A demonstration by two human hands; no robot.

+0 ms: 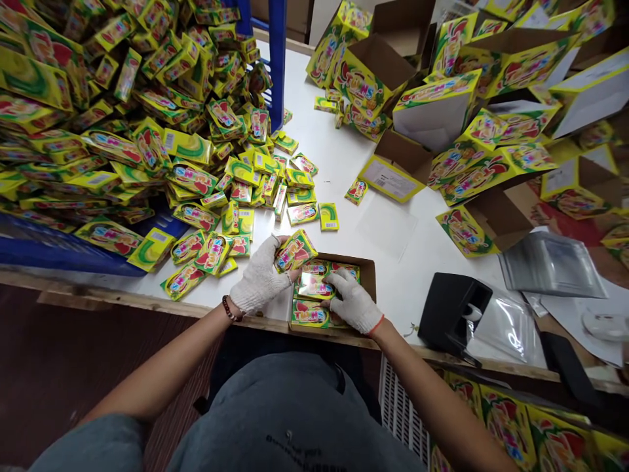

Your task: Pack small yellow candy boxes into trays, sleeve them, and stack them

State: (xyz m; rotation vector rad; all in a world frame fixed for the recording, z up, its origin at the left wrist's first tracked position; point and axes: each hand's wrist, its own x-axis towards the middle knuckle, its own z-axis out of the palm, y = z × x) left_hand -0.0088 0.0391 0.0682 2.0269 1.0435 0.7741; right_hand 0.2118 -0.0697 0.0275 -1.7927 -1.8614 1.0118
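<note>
My left hand (258,278), in a white knitted glove, grips a small yellow-green TWINS box (295,251) just above the carton's left edge. The open carton (367,264) sits at the table's front edge with several small TWINS boxes (308,313) lying flat in it. My right hand (354,303), gloved too, reaches into the carton from the right. Its bent fingers and thumb are at the right end of a shiny small box (312,284) on the upper left side of the carton. The palm covers the boxes beneath it.
A blue crate (278,59) heaped with small boxes (191,177) spills onto the table at left. Empty printed cartons (432,111) are piled at back right. A black tape dispenser (452,311), clear plastic sheets (550,262) and a white slatted crate (405,413) lie right.
</note>
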